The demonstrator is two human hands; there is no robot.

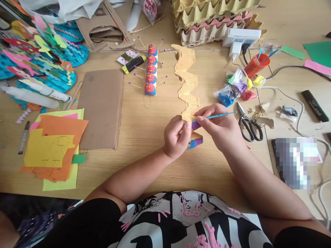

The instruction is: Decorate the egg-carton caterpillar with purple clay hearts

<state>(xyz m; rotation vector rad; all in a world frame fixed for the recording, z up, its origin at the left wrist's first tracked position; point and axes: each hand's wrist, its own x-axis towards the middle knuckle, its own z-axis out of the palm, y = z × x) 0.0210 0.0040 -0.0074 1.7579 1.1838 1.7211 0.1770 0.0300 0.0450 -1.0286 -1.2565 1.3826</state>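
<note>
My left hand (176, 137) is closed on the near part of a long, zigzag strip of yellow-orange egg carton (186, 79), thumb on top. The strip's near end carries purple patches (198, 142) and a blue patch (190, 144). In my right hand (221, 129), a thin blue modelling tool (222, 115) is pinched between thumb and fingers. Its left tip reaches the purple patch beside my left thumb; fingers partly hide the contact. Left of the strip stands a finished-looking egg-carton caterpillar (150, 74) with red and blue humps, faces and purple-tipped sticks.
Black-handled scissors (250, 124) lie right of my right hand, near bags of coloured clay (238, 84) and an orange cup (256, 65). Stacked egg trays (212, 20) and a power strip (241, 36) stand behind. Cardboard (102, 106) and coloured paper (51, 148) lie left.
</note>
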